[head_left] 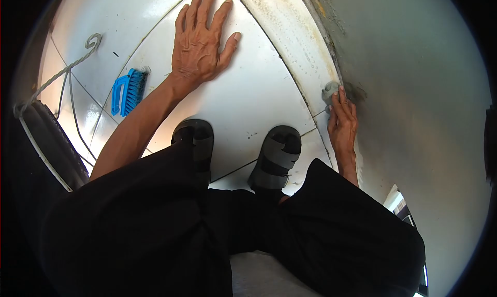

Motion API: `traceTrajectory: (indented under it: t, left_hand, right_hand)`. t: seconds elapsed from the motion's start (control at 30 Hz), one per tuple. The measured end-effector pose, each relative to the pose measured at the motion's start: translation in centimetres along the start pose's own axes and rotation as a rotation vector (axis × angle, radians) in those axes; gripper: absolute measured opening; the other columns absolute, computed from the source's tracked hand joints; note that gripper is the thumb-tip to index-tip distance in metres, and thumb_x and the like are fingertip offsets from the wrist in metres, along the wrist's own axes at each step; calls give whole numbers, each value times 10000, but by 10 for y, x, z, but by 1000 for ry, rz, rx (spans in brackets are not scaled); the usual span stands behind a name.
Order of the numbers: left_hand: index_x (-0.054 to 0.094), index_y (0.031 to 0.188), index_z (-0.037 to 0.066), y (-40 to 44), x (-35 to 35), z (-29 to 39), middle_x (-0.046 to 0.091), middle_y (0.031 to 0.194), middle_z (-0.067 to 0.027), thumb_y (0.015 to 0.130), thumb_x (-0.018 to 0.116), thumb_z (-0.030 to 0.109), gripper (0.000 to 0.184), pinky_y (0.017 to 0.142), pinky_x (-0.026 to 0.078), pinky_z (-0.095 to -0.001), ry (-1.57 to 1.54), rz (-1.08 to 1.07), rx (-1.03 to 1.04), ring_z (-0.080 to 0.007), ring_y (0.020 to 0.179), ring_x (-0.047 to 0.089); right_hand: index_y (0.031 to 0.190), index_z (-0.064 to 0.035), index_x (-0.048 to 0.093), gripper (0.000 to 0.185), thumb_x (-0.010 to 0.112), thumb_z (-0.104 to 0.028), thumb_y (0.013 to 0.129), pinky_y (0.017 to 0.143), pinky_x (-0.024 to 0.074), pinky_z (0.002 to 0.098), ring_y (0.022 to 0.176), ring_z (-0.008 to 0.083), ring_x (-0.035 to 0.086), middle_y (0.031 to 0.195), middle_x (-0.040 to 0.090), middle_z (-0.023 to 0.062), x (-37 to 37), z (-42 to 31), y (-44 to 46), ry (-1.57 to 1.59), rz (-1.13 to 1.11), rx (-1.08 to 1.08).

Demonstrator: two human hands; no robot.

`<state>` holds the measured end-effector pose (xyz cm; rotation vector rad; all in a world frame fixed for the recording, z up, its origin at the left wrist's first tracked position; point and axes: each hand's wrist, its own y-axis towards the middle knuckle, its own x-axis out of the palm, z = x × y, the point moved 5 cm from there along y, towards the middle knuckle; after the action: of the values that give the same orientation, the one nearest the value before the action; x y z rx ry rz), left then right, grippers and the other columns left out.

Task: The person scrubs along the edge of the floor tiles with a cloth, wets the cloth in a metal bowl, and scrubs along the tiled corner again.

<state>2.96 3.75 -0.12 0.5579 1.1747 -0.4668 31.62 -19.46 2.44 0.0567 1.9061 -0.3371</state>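
My left hand (201,48) lies flat on the white floor tile (243,90), its fingers spread and nothing in it. At the foot of the grey wall (414,121), my right hand (342,122) presses a small grey crumpled pad (330,91) against the tile edge. Its fingers cover part of the pad, so its exact kind is hard to make out. A blue brush (128,92) with dark bristles rests on its side on the tiles, left of my left forearm.
Brownish stains mark the tile strip (284,27) along the wall. My feet, in dark sandals (277,154), are planted between my hands. At the left stands a dark object with a twisted wire handle (67,69). Something white and black (398,204) shows beside my right knee.
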Motion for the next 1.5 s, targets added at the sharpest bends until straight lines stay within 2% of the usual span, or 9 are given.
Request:
traceTrajectory:
  t: [0.23, 0.33, 0.57, 0.67, 0.83, 1.0, 1.1, 1.3, 1.5]
  left_hand:
    - [442, 1536, 158, 4, -2, -2, 314, 1626, -180, 983, 558, 436, 630, 1242, 184, -533, 2, 13, -9, -363, 1528, 237]
    - [443, 1533, 152, 0, -3, -1, 323, 1621, -179, 985, 562, 423, 623, 1239, 195, -527, 1, 19, 5, -363, 1524, 244]
    - [452, 1528, 147, 2, -2, -1, 335, 1613, -186, 990, 558, 418, 611, 1235, 197, -531, -9, 36, 20, -364, 1523, 246]
    - [450, 1529, 145, 3, -4, 0, 334, 1612, -193, 990, 554, 424, 616, 1233, 195, -531, 23, 22, 26, -363, 1524, 244]
    - [447, 1530, 143, 5, -6, 4, 342, 1605, -199, 989, 552, 422, 618, 1232, 194, -530, 8, 37, 38, -365, 1525, 243]
    - [446, 1531, 139, 3, -3, -1, 343, 1606, -194, 991, 553, 400, 610, 1232, 201, -515, 5, 36, 30, -361, 1525, 248]
    - [448, 1529, 142, 2, -3, -1, 345, 1607, -188, 990, 557, 385, 601, 1231, 210, -513, 10, 58, 35, -359, 1524, 254]
    - [444, 1534, 151, 3, -4, 2, 341, 1611, -184, 993, 542, 398, 602, 1229, 208, -514, 14, 50, 38, -357, 1524, 254]
    - [442, 1534, 151, 5, -6, 3, 338, 1612, -189, 994, 538, 405, 604, 1230, 204, -516, 7, 55, 47, -364, 1523, 254]
  right_hand:
    - [1315, -22, 657, 395, 630, 12, 922, 966, 542, 456, 1087, 396, 624, 1413, 619, 159, 21, -92, 149, 31, 265, -177]
    - [1317, -41, 663, 390, 631, -11, 930, 945, 547, 447, 1083, 397, 620, 1418, 620, 149, 17, -97, 164, 38, 250, -204]
    - [1310, -48, 676, 439, 643, 82, 891, 1014, 522, 429, 1186, 379, 606, 1456, 591, 140, 2, -9, 14, -5, 49, -35]
    - [1313, -37, 670, 444, 649, 86, 886, 1029, 516, 417, 1211, 384, 601, 1453, 589, 158, -1, 0, -7, -18, 13, 3]
    - [1324, -10, 647, 449, 655, 68, 882, 986, 540, 449, 1170, 411, 613, 1446, 584, 191, 20, -50, 78, 13, 220, -219]
    - [1313, -10, 659, 392, 628, -13, 922, 927, 555, 453, 1100, 400, 610, 1401, 626, 174, 28, -105, 165, 13, 314, -211]
    - [1289, 0, 674, 373, 634, -5, 917, 937, 547, 455, 1109, 400, 605, 1400, 629, 166, 18, -84, 138, 142, 251, -234]
    - [1312, -27, 673, 437, 627, 101, 897, 1046, 487, 466, 1165, 392, 617, 1441, 600, 157, 7, 6, -5, 34, 89, -1]
    - [1374, -8, 615, 507, 637, 97, 879, 1025, 513, 465, 1182, 420, 599, 1445, 583, 201, 19, -26, 38, 18, 195, -56]
